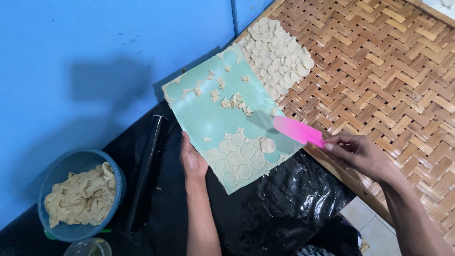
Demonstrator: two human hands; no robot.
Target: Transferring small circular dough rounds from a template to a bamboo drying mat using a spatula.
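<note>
My left hand (191, 159) grips the near-left edge of a pale green board (208, 118), which is tilted toward a woven bamboo tray (379, 71). Several thin round dough discs (237, 156) cling to the board's near end. Small dough scraps (232, 100) dot its middle and far end. My right hand (356, 151) holds a pink flat scraper (297, 130) whose blade lies on the board's right side by a loose disc (268, 145). A heap of cut dough discs (279, 54) lies on the tray just past the board's far end.
A blue bowl (57, 166) holding beige dough (83, 194) stands at the lower left on black plastic sheeting (284, 199). A dark rolling pin (146, 166) lies left of my left hand. A clear glass rim (90, 247) shows at the bottom. A blue wall (95, 57) stands behind.
</note>
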